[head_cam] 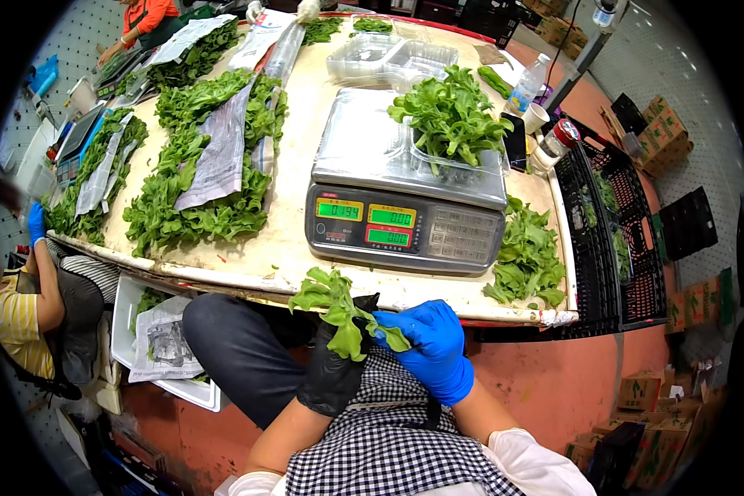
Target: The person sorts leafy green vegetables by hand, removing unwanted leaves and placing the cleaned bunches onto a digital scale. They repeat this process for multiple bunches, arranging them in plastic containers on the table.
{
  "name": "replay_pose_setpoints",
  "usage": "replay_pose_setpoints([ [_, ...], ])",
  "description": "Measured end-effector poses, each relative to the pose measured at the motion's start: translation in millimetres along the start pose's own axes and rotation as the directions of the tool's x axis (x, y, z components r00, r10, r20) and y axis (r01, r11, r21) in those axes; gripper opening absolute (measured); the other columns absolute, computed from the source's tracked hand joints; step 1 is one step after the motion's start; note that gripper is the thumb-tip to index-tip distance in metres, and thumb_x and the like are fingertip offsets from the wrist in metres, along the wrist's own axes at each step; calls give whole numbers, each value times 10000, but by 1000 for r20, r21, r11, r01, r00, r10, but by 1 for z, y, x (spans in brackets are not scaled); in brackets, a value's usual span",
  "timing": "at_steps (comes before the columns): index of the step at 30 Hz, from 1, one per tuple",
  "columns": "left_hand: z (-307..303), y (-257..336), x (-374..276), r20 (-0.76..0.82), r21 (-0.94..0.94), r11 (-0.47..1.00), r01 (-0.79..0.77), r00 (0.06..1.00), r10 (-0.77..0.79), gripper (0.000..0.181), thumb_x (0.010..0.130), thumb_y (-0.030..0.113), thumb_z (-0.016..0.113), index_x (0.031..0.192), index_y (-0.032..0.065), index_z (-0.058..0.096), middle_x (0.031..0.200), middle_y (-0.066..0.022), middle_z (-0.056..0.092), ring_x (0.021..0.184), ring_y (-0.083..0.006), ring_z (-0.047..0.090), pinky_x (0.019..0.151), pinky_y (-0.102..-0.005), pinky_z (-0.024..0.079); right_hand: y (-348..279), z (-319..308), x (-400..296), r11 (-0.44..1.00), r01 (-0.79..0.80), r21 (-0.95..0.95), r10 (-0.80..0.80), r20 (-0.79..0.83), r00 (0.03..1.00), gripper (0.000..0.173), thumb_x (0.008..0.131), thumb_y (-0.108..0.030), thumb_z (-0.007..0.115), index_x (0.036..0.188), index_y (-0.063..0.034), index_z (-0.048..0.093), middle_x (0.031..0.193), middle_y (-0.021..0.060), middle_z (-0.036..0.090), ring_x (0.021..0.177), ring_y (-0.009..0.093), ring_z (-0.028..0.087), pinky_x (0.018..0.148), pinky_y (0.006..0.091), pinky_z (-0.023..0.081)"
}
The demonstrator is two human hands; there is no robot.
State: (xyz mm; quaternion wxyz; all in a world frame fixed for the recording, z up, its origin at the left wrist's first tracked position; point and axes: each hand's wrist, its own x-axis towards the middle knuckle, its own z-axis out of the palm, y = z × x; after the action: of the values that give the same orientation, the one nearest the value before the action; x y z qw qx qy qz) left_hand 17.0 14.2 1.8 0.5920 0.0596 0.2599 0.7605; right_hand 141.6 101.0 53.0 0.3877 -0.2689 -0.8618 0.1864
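My left hand (pixel 335 366), in a black glove, grips a sprig of leafy greens (pixel 332 297) over my lap. My right hand (pixel 431 350), in a blue glove, pinches the sprig's right side beside the left hand. Just beyond, at the table's near edge, stands a digital scale (pixel 347 248) with lit displays. On the right of its metal pan sits a clear plastic punnet (pixel 431 164) heaped with leafy greens (pixel 449 115). More loose greens (pixel 527 257) lie right of the scale. To the left, a large pile of greens (pixel 180 204) is partly covered by newspaper (pixel 217 149).
Empty clear punnets (pixel 390 59) stand behind the scale. A phone (pixel 514 141), a paper cup (pixel 535 118), a jar (pixel 555 146) and a bottle (pixel 529 84) line the right side, beside black crates (pixel 620 235). A white foam box (pixel 189 394) stands lower left. Co-workers are left and at the back.
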Motion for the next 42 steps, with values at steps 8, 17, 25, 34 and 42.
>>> replay_pose_setpoints([
  [8,-1,-2,11,34,22,987,-159,987,158,394,924,71,565,1306,54,472,1193,-93,588,1061,-196,590,892,-318,516,30,-22,11,881,-351,316,422,-194,886,96,779,12,692,859,-34,668,870,93,680,803,203,638,732,294,496],
  [17,-5,-1,21,-131,222,937,-269,944,303,483,821,-133,591,1269,21,502,1210,-140,571,1042,-223,607,920,-338,524,57,-61,26,955,-286,73,295,-192,936,240,785,-101,705,1020,-60,679,1001,76,667,957,225,597,877,333,447],
  [25,-21,3,17,145,403,825,-397,917,371,455,861,-69,539,1301,11,457,1255,-171,528,1115,-263,564,917,-361,520,1,-8,29,929,-299,220,246,240,939,290,713,-191,780,970,-84,698,878,67,636,851,223,559,838,348,396],
  [34,0,33,13,252,116,939,325,904,-344,432,818,-72,597,1236,-25,503,1137,-94,600,1051,-194,583,961,-328,454,11,-34,40,959,-133,249,44,334,942,143,773,-193,718,886,-108,695,755,36,595,752,223,556,749,348,401],
  [42,-29,28,18,559,-198,801,564,737,-380,490,880,230,619,1283,0,464,1137,-122,580,973,-231,601,841,-332,509,78,-121,24,847,-248,-471,233,-90,968,320,758,-111,708,1075,-114,665,1017,98,627,949,269,563,870,386,410],
])
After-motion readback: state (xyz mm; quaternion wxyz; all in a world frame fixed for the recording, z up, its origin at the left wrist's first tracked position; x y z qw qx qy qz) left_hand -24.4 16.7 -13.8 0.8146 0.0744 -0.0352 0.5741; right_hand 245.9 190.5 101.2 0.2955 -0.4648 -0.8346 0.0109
